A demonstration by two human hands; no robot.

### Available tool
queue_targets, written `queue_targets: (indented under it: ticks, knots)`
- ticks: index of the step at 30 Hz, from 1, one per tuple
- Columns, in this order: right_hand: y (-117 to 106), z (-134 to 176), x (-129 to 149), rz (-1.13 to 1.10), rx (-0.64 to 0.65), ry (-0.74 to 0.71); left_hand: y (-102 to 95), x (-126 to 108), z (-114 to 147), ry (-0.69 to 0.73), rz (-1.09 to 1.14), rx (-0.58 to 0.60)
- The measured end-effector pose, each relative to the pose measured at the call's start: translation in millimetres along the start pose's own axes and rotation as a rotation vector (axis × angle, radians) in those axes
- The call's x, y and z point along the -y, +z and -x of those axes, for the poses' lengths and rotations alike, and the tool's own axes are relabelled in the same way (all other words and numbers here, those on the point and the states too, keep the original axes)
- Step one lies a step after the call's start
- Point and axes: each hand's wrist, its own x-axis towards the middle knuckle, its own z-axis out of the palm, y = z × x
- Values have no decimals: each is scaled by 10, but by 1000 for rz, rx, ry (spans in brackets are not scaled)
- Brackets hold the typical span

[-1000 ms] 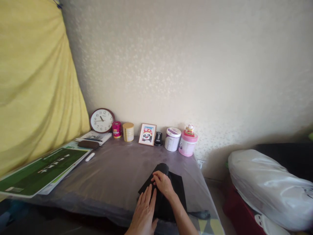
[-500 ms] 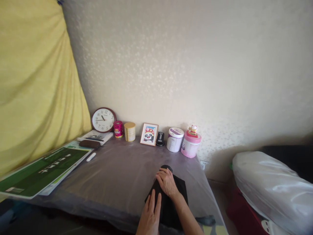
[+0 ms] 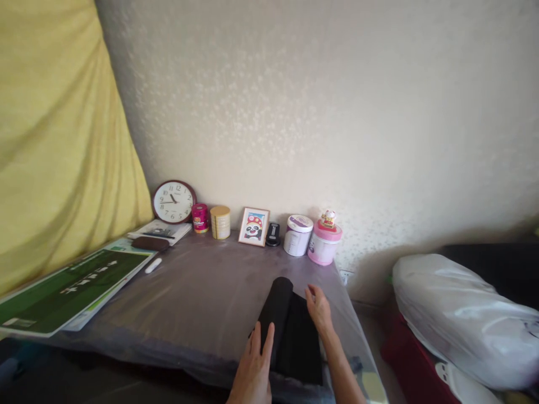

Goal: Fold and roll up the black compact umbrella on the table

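Observation:
A black sheet (image 3: 301, 342), which looks like a thin mat, lies near the right front of the table, partly wound into a thick roll (image 3: 275, 303) along its left side. My left hand (image 3: 255, 362) rests against the near left part of this roll, its fingers stretched out and apart. At the sheet's far right corner is my right hand (image 3: 319, 307), off the roll, with loosely bent fingers and nothing visible in them. I cannot tell whether its fingertips touch the sheet's edge.
Along the wall stand a clock (image 3: 174, 201), a pink tin (image 3: 200, 218), a yellow-lidded can (image 3: 220, 223), a panda picture frame (image 3: 254, 226) and two tubs (image 3: 298, 235). Green boards (image 3: 76, 286) lie left, near a brown case (image 3: 150, 243). A plastic-covered bundle (image 3: 455, 314) is right of the table.
My right hand has come off the top of the roll and moved right to the sheet's edge. My left hand stays against the roll. The view has shifted slightly.

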Motion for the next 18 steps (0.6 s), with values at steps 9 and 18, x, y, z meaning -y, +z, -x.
queue_targets:
  ticks: [9,18]
  knots:
    - [-416,513,-141,-59,140,217,61,45,53,30,-6,-82]
    - [-362,553,101,-285,191,276,110,118,25,67,7,-104]
